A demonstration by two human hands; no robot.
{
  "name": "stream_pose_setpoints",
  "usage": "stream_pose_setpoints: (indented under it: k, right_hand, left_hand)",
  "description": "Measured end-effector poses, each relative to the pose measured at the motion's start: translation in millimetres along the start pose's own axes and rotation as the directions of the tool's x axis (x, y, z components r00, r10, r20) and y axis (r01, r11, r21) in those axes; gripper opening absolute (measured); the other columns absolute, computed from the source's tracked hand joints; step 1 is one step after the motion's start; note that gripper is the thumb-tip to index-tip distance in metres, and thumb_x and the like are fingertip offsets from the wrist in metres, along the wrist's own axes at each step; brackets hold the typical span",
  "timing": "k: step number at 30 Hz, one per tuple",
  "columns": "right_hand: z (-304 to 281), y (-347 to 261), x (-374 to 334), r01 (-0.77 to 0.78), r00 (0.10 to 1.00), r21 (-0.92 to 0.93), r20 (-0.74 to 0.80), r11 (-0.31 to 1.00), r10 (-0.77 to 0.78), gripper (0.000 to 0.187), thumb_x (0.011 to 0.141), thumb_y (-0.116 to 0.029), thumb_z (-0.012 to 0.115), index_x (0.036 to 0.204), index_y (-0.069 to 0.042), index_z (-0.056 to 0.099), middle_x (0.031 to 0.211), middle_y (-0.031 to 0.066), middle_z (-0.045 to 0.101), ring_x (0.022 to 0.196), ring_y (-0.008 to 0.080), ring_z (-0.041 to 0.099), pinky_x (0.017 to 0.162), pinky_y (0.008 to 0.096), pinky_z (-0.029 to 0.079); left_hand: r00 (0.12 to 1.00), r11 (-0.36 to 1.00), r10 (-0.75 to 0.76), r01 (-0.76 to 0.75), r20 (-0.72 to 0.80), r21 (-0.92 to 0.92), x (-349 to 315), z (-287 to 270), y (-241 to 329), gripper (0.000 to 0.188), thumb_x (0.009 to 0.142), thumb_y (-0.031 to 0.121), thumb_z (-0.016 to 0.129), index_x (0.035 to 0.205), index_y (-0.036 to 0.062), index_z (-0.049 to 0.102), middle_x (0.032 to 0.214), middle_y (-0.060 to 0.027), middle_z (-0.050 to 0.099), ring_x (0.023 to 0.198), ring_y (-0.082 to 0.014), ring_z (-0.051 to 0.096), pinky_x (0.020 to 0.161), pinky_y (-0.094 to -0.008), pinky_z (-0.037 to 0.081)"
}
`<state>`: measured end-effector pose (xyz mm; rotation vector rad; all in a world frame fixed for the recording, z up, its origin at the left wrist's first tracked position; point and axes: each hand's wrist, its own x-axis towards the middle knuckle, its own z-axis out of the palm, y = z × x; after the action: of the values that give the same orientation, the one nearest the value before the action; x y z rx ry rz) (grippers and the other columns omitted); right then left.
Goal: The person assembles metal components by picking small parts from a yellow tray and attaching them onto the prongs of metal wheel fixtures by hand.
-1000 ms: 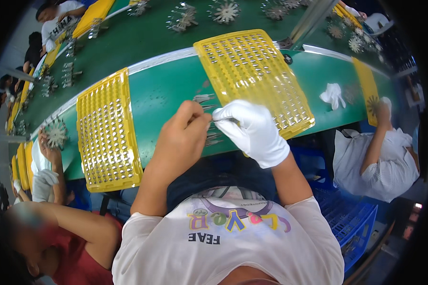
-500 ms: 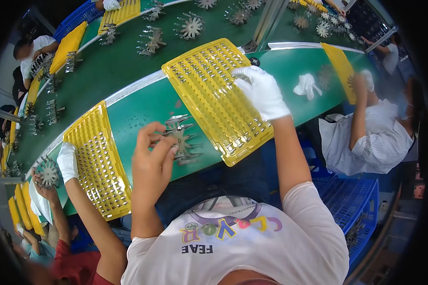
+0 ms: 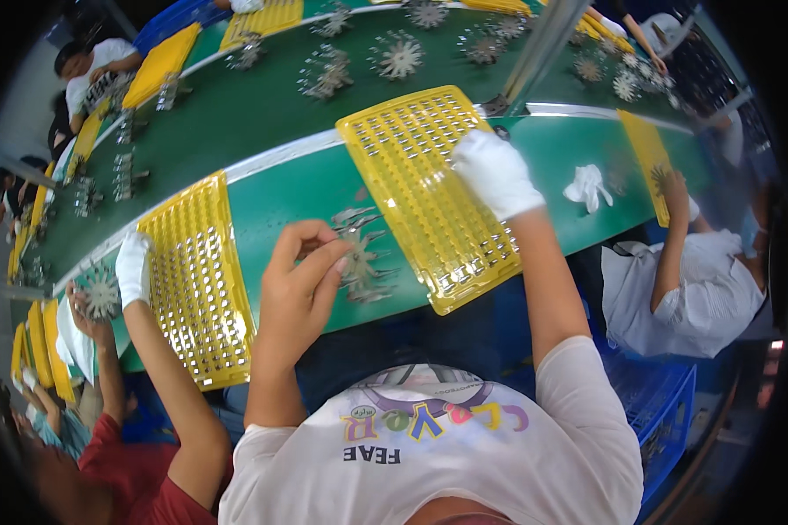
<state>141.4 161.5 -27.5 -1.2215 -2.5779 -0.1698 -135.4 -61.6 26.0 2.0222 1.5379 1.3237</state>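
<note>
Head view: the bare left hand pinches a star-shaped cluster of small grey metal parts over the green conveyor belt; the white-gloved right hand rests on the perforated yellow plastic tray, whether gripping cannot be told; the hands are apart; a neighbour's gloved hand touches a second yellow tray to the left; a crumpled white glove lies to the right.

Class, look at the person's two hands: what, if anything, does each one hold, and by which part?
The bare left hand pinches a grey star-shaped cluster of metal parts at its left side. The white-gloved right hand rests on the yellow perforated plastic tray; whether it holds anything cannot be told.
</note>
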Motion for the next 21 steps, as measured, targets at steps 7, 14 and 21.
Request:
stream_pose_setpoints:
  k: [7,14,21]
  right_hand:
    - [-86.5,-114.9,-51.8,-0.187,0.981,0.859,0.141,0.477,0.131,0.014,0.089,-0.006,0.074,0.103,-0.002,0.075,0.097,0.009,0.076,0.086,0.0159,0.072,0.079,0.0285,0.056]
    - [-88.7,-139.7,-50.2,0.064,0.997,0.832,-0.073,0.551,-0.005,0.016,0.087,-0.001,0.075,0.103,-0.001,0.076,0.095,0.0116,0.076,0.083,0.02,0.075,0.072,0.0302,0.057]
    - [-90.3,-144.2,-50.4,0.152,0.987,0.765,-0.149,0.626,-0.057,0.015,0.085,0.0,0.077,0.1,-0.002,0.076,0.092,0.0129,0.076,0.08,0.0254,0.075,0.069,0.033,0.056]
  left_hand:
    - [0.995,0.996,0.082,-0.08,-0.065,0.034,5.4,2.3,4.6,0.018,0.083,-0.004,0.072,0.101,-0.0002,0.075,0.102,-0.012,0.064,0.088,-0.0263,0.065,0.076,-0.0349,0.054]
    - [0.989,0.982,0.128,-0.115,-0.077,0.151,1.6,5.8,14.6,0.015,0.081,0.001,0.075,0.095,0.0037,0.075,0.098,-0.008,0.066,0.083,-0.0255,0.065,0.072,-0.0385,0.049]
    - [0.982,0.967,0.183,-0.17,-0.053,0.189,1.0,4.1,16.5,0.014,0.08,0.0,0.075,0.094,0.0035,0.073,0.098,-0.0062,0.066,0.083,-0.0235,0.064,0.074,-0.0385,0.047]
